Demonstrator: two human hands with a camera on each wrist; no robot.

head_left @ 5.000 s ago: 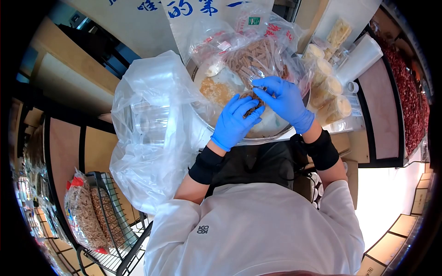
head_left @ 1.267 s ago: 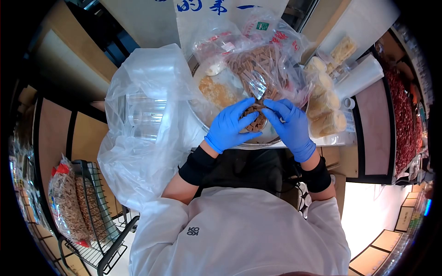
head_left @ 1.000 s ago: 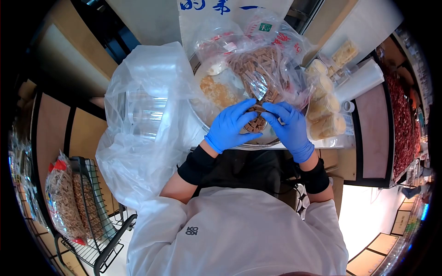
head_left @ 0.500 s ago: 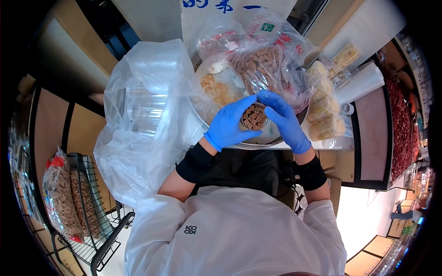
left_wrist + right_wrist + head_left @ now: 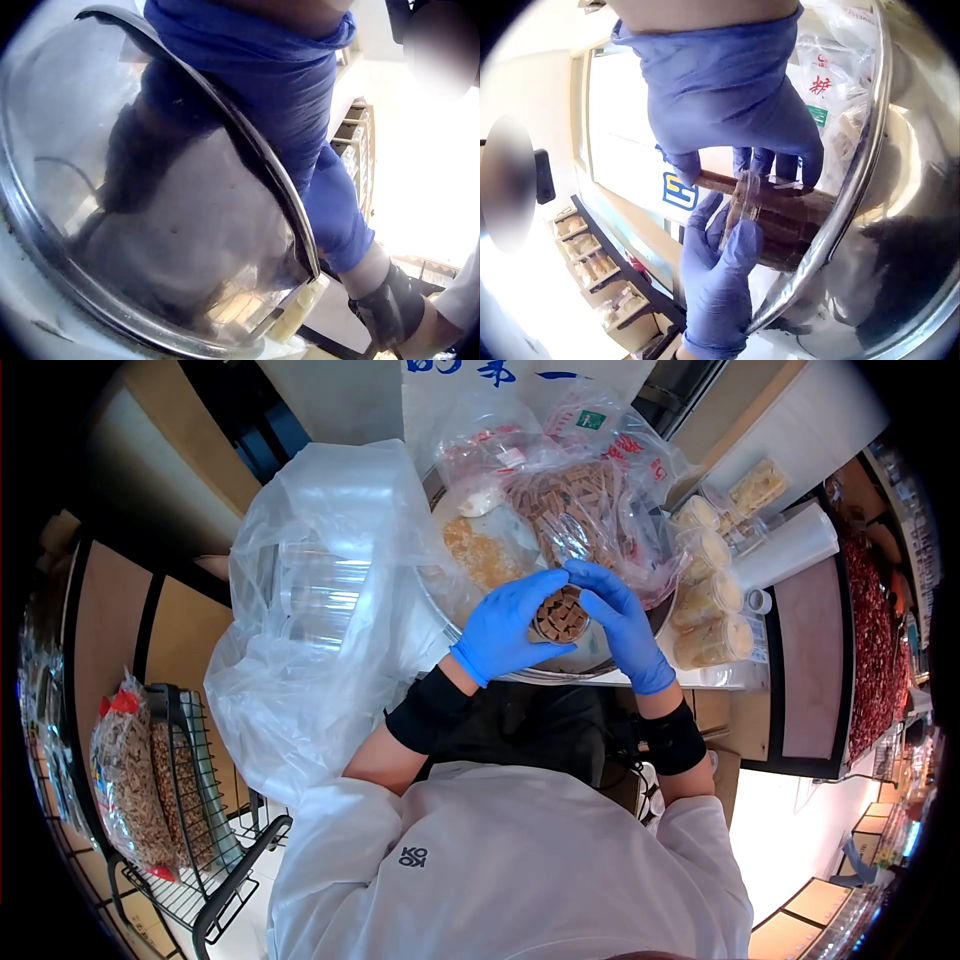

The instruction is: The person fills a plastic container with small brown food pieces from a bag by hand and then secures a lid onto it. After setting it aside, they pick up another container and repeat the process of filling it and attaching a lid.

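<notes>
My gloved left hand (image 5: 510, 625) grips a clear jar (image 5: 562, 618) packed with short brown sticks, its mouth facing up toward the head camera. My gloved right hand (image 5: 625, 625) wraps the jar's other side. In the right wrist view, one brown stick (image 5: 718, 180) juts from the mouth of the jar (image 5: 787, 225), and the right thumb touches its outer end while the other right fingers lie along the jar's wall. Beyond the hands lies an opened plastic bag of brown sticks (image 5: 575, 510) in a round metal basin (image 5: 560, 677). The left wrist view hides the jar behind the basin's rim.
Left of the basin stands a big translucent bag of clear jars (image 5: 325, 595). Filled, lidded jars (image 5: 715, 640) line the right side, beside a white roll (image 5: 785, 550). Amber-coloured pieces (image 5: 480, 550) lie in the basin. A wire cart (image 5: 205, 790) stands lower left.
Five seconds ago the right fingers worked above the jar; a second ago they pinched over its mouth. Now they have spread around its side, and the jar's mouth shows full of sticks.
</notes>
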